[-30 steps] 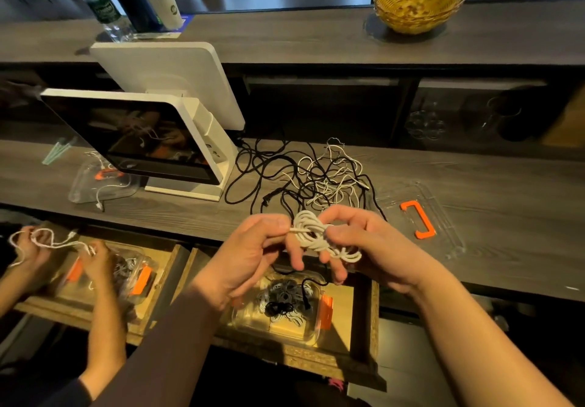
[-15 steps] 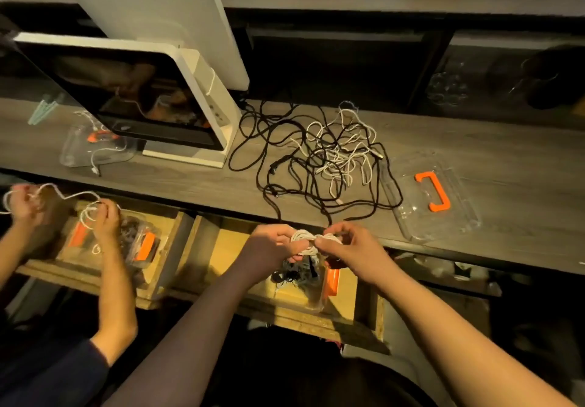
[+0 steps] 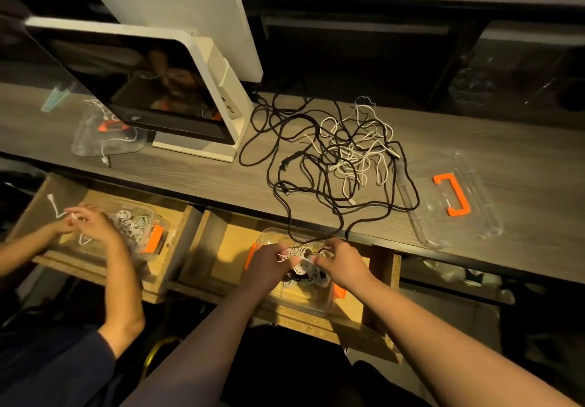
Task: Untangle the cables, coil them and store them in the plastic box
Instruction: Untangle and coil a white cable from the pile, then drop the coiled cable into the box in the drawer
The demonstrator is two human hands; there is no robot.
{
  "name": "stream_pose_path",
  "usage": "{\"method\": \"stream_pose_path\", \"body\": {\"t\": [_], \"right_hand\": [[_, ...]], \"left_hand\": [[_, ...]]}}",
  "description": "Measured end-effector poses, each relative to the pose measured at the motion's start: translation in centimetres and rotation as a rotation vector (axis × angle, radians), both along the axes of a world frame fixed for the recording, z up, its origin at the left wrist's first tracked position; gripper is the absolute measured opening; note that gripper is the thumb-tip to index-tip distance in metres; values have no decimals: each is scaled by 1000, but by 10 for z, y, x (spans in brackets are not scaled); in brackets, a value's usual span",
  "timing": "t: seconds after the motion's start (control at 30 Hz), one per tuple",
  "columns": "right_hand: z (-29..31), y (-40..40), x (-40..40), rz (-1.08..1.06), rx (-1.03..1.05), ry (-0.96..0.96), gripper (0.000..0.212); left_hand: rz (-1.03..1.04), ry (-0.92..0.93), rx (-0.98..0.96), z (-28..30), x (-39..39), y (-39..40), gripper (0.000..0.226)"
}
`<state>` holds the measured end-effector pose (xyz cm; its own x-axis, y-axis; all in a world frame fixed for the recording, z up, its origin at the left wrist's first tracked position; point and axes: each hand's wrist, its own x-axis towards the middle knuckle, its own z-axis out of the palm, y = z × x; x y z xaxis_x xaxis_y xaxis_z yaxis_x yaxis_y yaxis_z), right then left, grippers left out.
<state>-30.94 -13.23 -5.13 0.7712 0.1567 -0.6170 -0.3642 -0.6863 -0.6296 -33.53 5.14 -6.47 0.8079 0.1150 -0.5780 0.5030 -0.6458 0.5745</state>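
1. Down they go: both hands have dropped from counter height into the open drawer (image 3: 376, 283), taking the white coil (image 3: 302, 259) into the plastic box (image 3: 316, 299).
2. Biggest thing here is the wooden counter (image 3: 190, 178), with the white monitor (image 3: 152, 90) at ten o'clock.
3. At twelve o'clock from the hands, the tangle of black and white cables (image 3: 335, 159) sprawls on the counter.
4. At two o'clock lies the clear lid (image 3: 468, 226) with its orange handle.
5. Left hand (image 3: 269, 264) pinches the coil's left end, fingers curled.
6. Right hand (image 3: 343, 262) grips its right end; the coil sits between both sets of fingertips.
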Motion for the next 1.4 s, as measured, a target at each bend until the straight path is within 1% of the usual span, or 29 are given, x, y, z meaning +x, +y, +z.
{"method": "stream_pose_path", "body": {"t": [0.1,0.17,0.23,0.3,0.37,0.43,0.5,0.57,0.63,0.7,0.77,0.87,0.9,0.93,0.97,1.03,1.13,1.2,1.3,1.4], "right_hand": [[4,-10,11,-41,24,-57,49],[11,-18,25,-104,17,-111,40],[17,-27,44,-183,-4,-179,34],[20,-34,67,-272,-4,-230,31],[20,-41,89,-335,-18,-276,26],[14,-47,111,-393,-82,-346,17],[7,-54,131,-445,-187,-400,14],[-3,-61,146,-396,-277,-349,21],[-14,-65,156,-287,-292,-208,30],[-23,-66,162,-210,-251,-94,23],[-30,-65,163,-215,-161,-75,15],[-21,-63,166,-261,14,-213,18],[-14,-64,168,-282,61,-273,16],[-3,-66,170,-299,100,-325,10],[8,-69,172,-310,136,-382,8],[33,-76,175,-320,194,-466,16],[78,-83,178,-327,275,-553,16],[107,-84,179,-347,323,-629,17],[145,-89,176,-413,397,-693,17],[172,-96,171,-440,413,-664,18]], "left_hand": [[58,-66,-71,10,16,-5,35],[83,-107,-155,23,34,-17,22],[68,-156,-227,38,57,-33,14],[6,-224,-231,53,85,-51,16],[-103,-299,-225,65,115,-70,19],[-220,-347,-212,69,144,-90,21],[-323,-371,-171,67,168,-106,21],[-388,-402,-119,60,188,-117,20],[-445,-399,-95,53,204,-122,20],[-505,-353,-85,46,213,-124,21],[-540,-322,-84,42,219,-123,21],[-574,-295,-85,40,224,-118,27],[-582,-285,-91,40,225,-116,31],[-578,-278,-104,40,227,-113,33],[-561,-276,-127,42,229,-112,33],[-479,-287,-198,51,233,-111,23],[-348,-355,-323,81,237,-115,7],[-313,-409,-362,103,239,-118,8],[-290,-533,-319,134,242,-115,7],[-219,-740,-212,168,242,-106,9]]}}
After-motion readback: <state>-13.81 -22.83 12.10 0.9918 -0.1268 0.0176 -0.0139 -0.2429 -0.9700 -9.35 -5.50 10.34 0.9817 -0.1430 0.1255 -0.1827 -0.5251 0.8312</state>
